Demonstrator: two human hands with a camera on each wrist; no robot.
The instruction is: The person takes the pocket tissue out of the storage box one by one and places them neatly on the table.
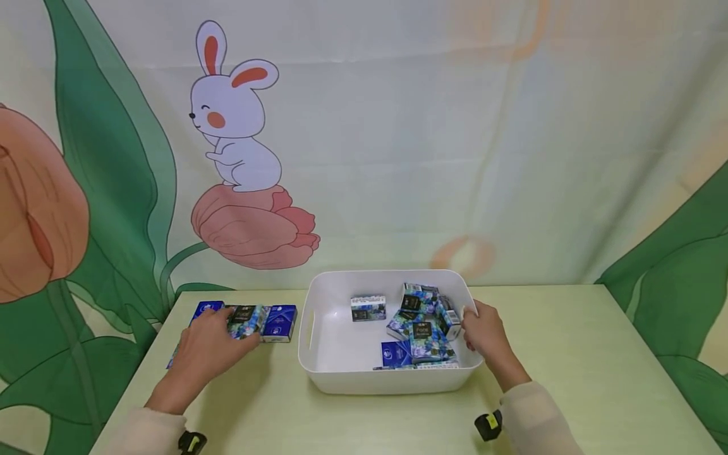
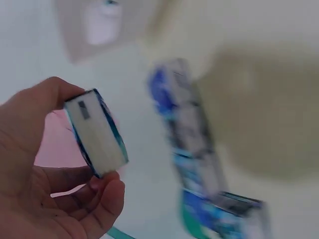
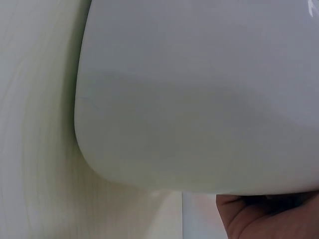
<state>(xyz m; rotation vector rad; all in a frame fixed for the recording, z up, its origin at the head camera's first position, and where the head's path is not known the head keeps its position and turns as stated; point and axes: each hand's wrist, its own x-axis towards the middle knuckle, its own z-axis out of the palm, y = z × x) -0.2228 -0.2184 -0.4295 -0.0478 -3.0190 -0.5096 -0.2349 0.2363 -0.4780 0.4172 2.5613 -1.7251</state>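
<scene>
Head view: white basket (image 1: 392,383) holds a floral box (image 1: 430,349), label (image 1: 422,330) beginning "F".

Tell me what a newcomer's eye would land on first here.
Probably the cartoon rabbit on the backdrop, left of centre in the head view. Next, the white bin on the table, small boxes mostly toward its right side, where the right hand grips it. Left of it, the left hand holds another box.

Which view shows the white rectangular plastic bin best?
Head: nearly the whole bin shows, with small blue rectangular boxes inside. Left wrist catches only a blurred part at frame top; right wrist shows only its outside, close up.
</scene>
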